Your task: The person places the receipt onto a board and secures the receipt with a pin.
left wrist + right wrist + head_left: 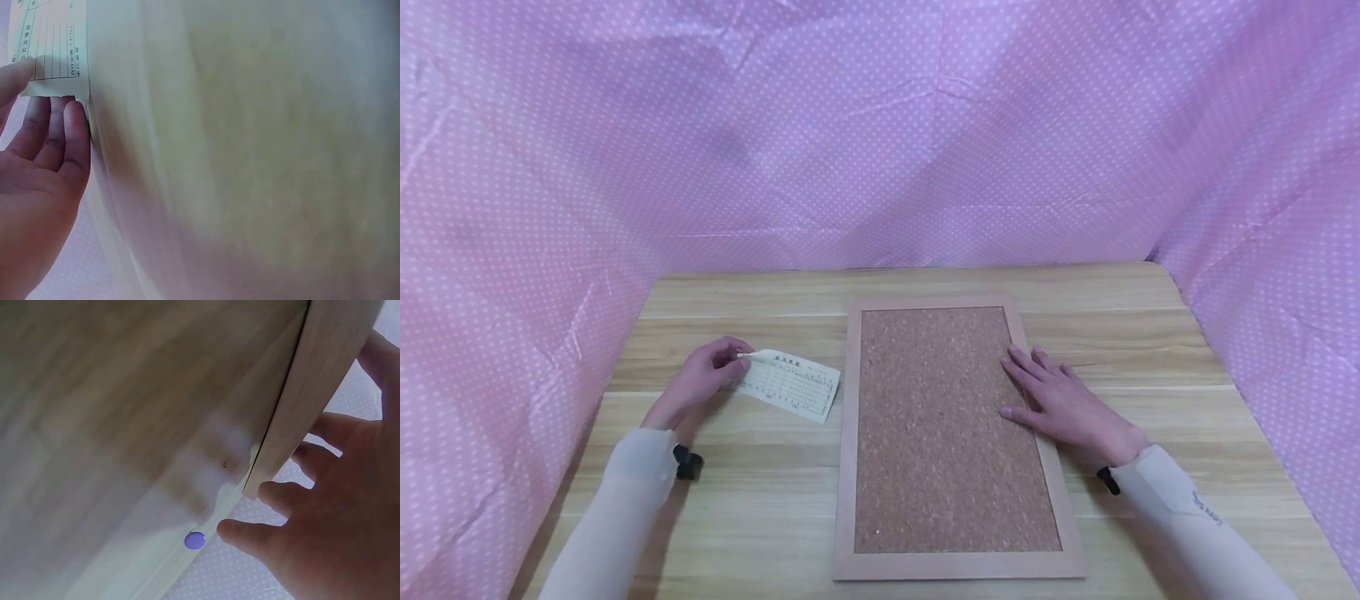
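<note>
A pale printed form slip [790, 385], with a ruled table and small characters, is at the left of the board. My left hand [702, 377] pinches its left end between thumb and fingers; the left wrist view shows the thumb [15, 78] in front of the paper and the other fingers behind. A wood-framed cork board [947, 442] lies upright-lengthwise before me on the table. On its right frame edge rests my right hand [1067, 408], fingers spread, the tips reaching onto the cork. It holds nothing.
The light wood table [760, 500] carries everything. A small round purple piece [195, 540] lies near the right fingertips in the right wrist view. Pink dotted cloth [880, 150] hangs behind and on both sides of the table.
</note>
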Motion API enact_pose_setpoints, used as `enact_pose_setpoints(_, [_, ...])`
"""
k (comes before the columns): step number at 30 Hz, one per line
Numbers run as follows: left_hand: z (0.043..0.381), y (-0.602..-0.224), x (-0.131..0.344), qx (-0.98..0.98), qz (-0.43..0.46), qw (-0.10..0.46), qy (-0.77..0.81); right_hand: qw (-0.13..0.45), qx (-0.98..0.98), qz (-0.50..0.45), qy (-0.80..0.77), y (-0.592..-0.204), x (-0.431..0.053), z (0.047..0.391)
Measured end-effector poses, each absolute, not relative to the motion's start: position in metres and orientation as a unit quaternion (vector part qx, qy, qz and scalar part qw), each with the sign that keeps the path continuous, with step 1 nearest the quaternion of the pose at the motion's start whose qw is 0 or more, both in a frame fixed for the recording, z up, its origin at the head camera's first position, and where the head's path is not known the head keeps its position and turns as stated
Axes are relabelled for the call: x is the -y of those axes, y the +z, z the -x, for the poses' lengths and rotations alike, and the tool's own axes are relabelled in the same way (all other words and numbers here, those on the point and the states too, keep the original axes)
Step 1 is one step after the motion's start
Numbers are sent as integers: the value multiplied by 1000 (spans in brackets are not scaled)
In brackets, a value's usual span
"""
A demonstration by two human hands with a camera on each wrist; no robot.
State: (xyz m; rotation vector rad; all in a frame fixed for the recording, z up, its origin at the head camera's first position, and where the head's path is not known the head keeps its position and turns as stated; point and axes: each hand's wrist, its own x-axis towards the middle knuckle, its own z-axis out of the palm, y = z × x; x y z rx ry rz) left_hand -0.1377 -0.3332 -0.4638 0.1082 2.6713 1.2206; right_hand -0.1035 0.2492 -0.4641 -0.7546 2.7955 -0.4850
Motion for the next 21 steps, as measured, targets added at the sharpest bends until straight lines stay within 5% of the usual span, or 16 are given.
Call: enact_pose_setpoints(21, [114, -451, 325, -879, 13, 78, 471, 109, -945, 253, -175, -464, -250, 104])
